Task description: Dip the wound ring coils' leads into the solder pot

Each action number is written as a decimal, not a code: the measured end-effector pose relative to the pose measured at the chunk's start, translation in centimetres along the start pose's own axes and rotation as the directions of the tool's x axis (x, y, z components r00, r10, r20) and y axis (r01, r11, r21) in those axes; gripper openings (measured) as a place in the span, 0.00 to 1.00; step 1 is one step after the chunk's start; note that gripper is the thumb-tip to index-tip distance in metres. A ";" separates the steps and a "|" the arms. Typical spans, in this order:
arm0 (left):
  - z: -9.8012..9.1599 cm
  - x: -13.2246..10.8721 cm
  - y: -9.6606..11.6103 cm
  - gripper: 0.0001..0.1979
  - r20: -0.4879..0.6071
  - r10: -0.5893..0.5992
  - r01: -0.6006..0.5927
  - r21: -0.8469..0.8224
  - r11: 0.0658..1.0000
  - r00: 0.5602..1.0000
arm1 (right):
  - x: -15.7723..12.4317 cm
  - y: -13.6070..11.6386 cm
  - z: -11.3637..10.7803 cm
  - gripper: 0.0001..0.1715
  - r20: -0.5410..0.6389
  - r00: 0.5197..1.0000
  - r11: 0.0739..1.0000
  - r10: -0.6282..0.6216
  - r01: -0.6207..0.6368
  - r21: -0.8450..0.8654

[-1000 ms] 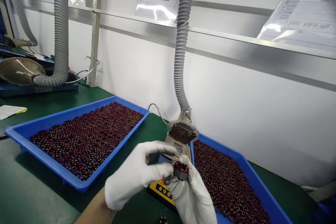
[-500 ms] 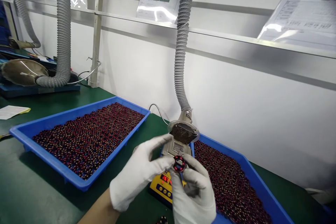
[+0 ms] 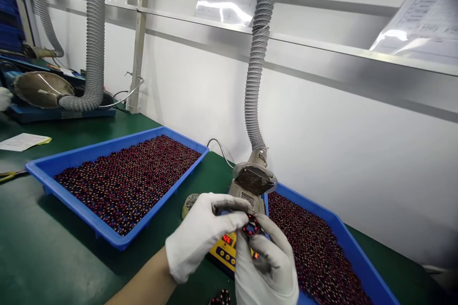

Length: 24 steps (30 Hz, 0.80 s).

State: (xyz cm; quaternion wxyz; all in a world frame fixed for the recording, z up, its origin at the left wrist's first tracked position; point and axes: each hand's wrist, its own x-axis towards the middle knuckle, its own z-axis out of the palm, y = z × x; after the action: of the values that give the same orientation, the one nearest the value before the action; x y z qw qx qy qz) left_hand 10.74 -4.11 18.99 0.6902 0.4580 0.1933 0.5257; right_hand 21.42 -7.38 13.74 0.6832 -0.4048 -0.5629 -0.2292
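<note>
My left hand, in a white glove, pinches the upper left edge of a small round black part with red spots between thumb and index finger. From the right, my right hand, gloved too, grips the same part with its fingertips. Both hands hover in front of a yellow device with a red digital display, which they partly cover. More small dark parts lie on the green table at the bottom edge.
A blue tray full of similar parts stands left, another blue tray right. Behind my hands hangs a fume extractor hood on a grey hose. Beside my left hand sits a round container. Another person's gloved hand shows far left.
My left index finger has come down from a raised position onto the round part. The view has shifted slightly, and another person's gloved hand has appeared at the left edge.
</note>
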 end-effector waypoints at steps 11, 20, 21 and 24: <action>-0.3 -0.3 0.3 0.12 -0.021 0.062 -0.063 -0.085 0.994 0.998 | 0.0 -0.2 -0.2 0.18 0.068 0.998 0.999 0.019 -0.022 0.041; -0.7 0.0 -0.1 0.08 -0.193 0.173 -0.211 -0.203 0.956 0.966 | 0.1 -0.1 -0.1 0.19 0.056 0.998 0.995 0.043 -0.048 0.088; -0.9 0.0 0.2 0.09 -0.162 0.160 -0.188 -0.175 0.967 0.974 | 0.1 -0.1 -0.1 0.19 0.054 0.997 0.994 0.054 -0.058 0.089; -0.7 0.0 0.7 0.12 -0.021 0.041 -0.042 -0.075 0.996 0.999 | 0.1 -0.2 -0.1 0.18 0.041 0.997 0.995 0.064 -0.067 0.079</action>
State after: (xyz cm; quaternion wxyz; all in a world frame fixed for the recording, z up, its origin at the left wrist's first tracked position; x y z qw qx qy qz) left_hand 9.83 -3.79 19.21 0.6942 0.4304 0.1702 0.5512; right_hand 21.37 -7.51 13.88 0.6951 -0.3996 -0.5711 -0.1762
